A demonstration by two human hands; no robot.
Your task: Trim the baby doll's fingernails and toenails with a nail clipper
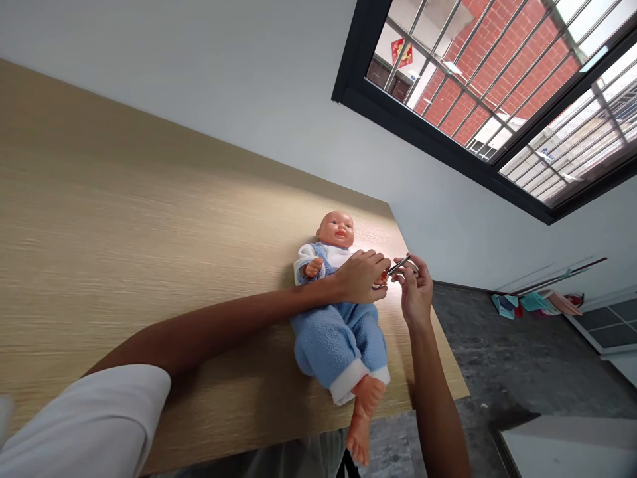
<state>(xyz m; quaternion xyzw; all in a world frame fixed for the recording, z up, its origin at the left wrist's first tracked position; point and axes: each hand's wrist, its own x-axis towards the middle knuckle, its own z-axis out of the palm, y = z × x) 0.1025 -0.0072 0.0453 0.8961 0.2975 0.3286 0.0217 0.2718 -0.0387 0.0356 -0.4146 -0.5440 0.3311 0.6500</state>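
A baby doll [326, 335] in a blue and white fleece outfit lies on its back on the wooden table, its feet over the front edge. Reaching across its chest, my left hand [361, 275] is closed around the doll's hand [382, 279] on the right side. My right hand [417, 289] pinches a small metal nail clipper [399, 264], its lever raised at an angle. The clipper's jaws are at the doll's fingers; whether they touch is too small to tell. The doll's other hand [314, 267] rests free on its chest.
The wooden table [149, 219] ends just right of my right forearm. Behind it stand a pale wall and a dark-framed window [423, 119] with bars. Brooms or mops with coloured cloths [535, 302] lie on the grey floor at the right.
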